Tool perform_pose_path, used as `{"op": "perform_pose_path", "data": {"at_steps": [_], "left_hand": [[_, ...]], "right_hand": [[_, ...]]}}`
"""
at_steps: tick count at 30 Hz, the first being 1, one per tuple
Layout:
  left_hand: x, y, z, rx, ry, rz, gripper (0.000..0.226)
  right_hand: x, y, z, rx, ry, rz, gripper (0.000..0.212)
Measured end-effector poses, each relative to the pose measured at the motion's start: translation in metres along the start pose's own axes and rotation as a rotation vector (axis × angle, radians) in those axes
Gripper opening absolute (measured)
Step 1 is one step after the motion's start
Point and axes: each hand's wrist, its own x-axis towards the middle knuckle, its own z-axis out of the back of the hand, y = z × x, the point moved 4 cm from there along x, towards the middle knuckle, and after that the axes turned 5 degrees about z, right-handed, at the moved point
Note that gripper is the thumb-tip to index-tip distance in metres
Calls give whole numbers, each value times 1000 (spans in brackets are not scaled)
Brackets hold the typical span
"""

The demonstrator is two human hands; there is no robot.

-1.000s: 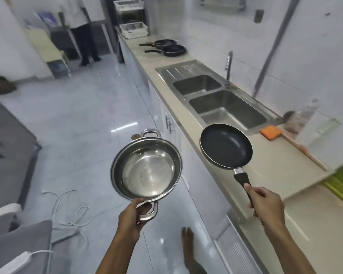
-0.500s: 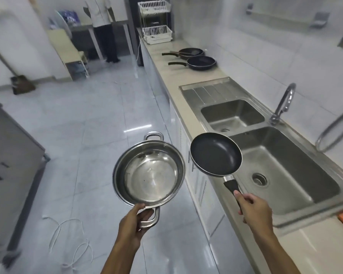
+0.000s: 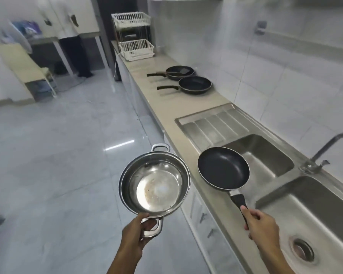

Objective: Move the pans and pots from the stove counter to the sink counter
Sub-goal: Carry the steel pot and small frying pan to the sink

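Observation:
My left hand (image 3: 136, 232) grips the near handle of a steel pot (image 3: 154, 183), held level over the floor beside the counter. My right hand (image 3: 262, 227) holds the black handle of a black frying pan (image 3: 223, 168), which hangs over the counter edge in front of the double sink (image 3: 265, 155). Further along the beige counter (image 3: 166, 103) lie two more black pans: a nearer pan (image 3: 194, 85) and a farther pan (image 3: 179, 72) with a spatula resting in it.
A white wire dish rack (image 3: 135, 39) stands at the counter's far end. A tap (image 3: 325, 150) rises behind the sink. A person (image 3: 67, 36) stands at a table at the back left. The glossy tiled floor stretches to the left.
I have walked along the counter: the sink has come level with me and the far pans are closer. Both hands still carry the pot and the frying pan.

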Motion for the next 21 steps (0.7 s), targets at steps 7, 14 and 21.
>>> {"op": "perform_pose_path", "data": {"at_steps": [7, 14, 21], "left_hand": [[124, -149, -81, 132, 70, 10, 40], [249, -267, -195, 296, 123, 43, 36], [346, -361, -319, 470, 273, 111, 36]], "right_hand": [[111, 62, -95, 44, -71, -78, 31], [246, 101, -168, 45, -216, -144, 35], [336, 135, -206, 79, -382, -280, 32]]}}
